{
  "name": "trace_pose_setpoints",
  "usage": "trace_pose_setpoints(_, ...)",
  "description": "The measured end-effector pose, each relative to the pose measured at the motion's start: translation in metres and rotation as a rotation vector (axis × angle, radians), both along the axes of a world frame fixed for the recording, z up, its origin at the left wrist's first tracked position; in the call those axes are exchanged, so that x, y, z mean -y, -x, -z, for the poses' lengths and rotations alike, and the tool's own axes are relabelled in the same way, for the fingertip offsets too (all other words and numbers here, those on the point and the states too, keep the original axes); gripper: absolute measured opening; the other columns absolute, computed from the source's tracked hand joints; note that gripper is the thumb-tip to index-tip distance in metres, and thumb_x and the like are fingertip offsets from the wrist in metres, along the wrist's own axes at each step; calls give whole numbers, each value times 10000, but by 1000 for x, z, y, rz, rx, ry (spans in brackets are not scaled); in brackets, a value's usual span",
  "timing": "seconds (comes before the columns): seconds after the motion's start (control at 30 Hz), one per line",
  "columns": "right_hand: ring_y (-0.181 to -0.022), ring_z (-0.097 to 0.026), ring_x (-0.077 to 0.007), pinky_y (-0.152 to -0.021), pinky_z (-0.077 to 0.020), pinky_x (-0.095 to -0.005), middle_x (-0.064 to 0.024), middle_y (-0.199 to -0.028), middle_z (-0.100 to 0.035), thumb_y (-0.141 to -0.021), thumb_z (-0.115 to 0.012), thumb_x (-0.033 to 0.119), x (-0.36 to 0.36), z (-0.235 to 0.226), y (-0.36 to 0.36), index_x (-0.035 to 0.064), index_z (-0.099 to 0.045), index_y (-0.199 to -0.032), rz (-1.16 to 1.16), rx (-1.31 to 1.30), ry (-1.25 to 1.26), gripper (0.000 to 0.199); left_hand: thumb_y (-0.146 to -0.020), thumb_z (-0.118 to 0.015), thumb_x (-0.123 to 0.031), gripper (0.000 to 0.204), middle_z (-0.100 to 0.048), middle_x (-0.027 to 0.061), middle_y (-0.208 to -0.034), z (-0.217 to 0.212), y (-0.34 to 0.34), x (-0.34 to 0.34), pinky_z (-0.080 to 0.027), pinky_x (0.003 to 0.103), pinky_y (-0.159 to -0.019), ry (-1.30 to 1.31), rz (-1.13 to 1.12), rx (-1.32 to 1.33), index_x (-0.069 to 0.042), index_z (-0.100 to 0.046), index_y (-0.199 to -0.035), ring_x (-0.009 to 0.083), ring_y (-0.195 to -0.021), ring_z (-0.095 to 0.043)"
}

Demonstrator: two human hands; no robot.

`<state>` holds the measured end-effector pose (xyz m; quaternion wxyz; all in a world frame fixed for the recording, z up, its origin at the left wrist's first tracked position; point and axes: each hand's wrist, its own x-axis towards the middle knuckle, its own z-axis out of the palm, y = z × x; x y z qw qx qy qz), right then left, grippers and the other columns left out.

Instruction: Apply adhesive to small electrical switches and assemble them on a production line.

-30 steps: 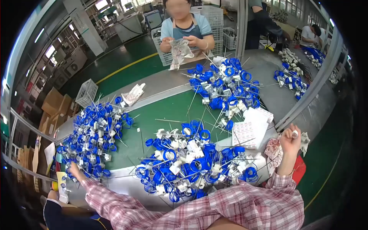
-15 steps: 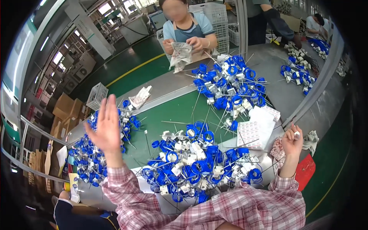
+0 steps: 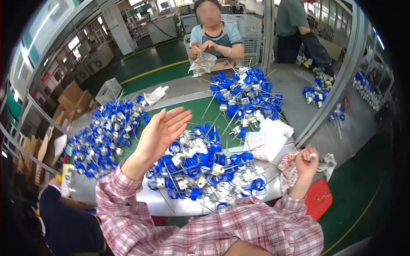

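Observation:
My left hand (image 3: 161, 133) is raised over the near middle pile, its palm showing and fingers stretched out, with nothing in it. Below it lies a heap of blue coiled wires with white blocks and thin metal rods (image 3: 198, 164). To the right, my right hand (image 3: 306, 162) is held up with its fingers curled in. A small white thing (image 3: 313, 155) shows at those fingers; whether it is gripped or wrapped round a finger I cannot tell. Beside that hand lie a red-patterned cloth (image 3: 289, 164) and a greyish crumpled cloth or glove (image 3: 328, 165).
Similar piles lie at left (image 3: 104, 132) and far middle (image 3: 247, 91). White printed sheets (image 3: 269, 138) rest right of the near pile. A metal post (image 3: 331, 81) rises at right, above a red stool (image 3: 316, 198). Across the table a person (image 3: 217, 40) handles a pale bag.
My left hand has swung right, from above the left pile to above the near middle pile, its fingers now pointing rightward. My right hand stays curled beside the cloths. The whole view has shifted.

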<state>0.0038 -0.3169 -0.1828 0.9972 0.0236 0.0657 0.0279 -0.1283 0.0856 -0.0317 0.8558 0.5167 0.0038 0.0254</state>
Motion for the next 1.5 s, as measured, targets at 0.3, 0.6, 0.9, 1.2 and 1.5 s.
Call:
trace_pose_setpoints(0.3, -392, -289, -74, -394, -238, -204, -1, -546, -384, -810, -458, 44, -7, -4, 15, -60, -431, -869, -153, -2, -27, 122, -855, -475, -117, 253, -446, 227, -1144, -59, 65, 142, -436, 402, -846, -225, 614, 990, 28, -519, -1057, 316, -1076, -461)
trace_pose_setpoints(0.6, -375, -268, -68, -379, -227, -189, 28, -481, -341, -802, -452, -8, -7, 6, -3, -63, -407, -881, -160, -111, -80, 106, -874, -392, -132, 285, -344, 129, -1172, -52, 48, 136, -406, 444, -852, -421, 788, 1022, -97, -485, -1141, 290, -1015, -435)
trace_pose_setpoints(0.9, -395, -269, -69, -384, -229, -190, 23, -492, -326, -800, -457, -19, -21, 18, -23, -67, -401, -900, -109, -64, 78, 124, -808, -439, -98, 251, -562, 139, -981, -12, -75, -20, -446, 342, -799, -1542, 24, 438, -22, -509, -1037, 264, -922, -550)
trace_pose_setpoints(1.2, -400, -261, -80, -380, -233, -198, 7, -515, -330, -806, -455, -6, -30, 16, -26, -71, -403, -902, -97, -101, 84, 127, -688, -629, -251, 618, -509, 205, -1132, 154, -112, -156, -378, 357, -894, -1685, 572, -323, -24, -392, -1212, 312, -1067, -484)
trace_pose_setpoints(1.5, -396, -261, -76, -377, -228, -199, 22, -486, -309, -818, -457, 12, -27, 10, -25, -66, -407, -884, -58, -168, 51, 113, -688, -640, -128, 388, -480, 153, -995, 108, -83, -151, -463, 387, -717, -1876, 107, -31, -51, -446, -1016, 348, -807, -551)
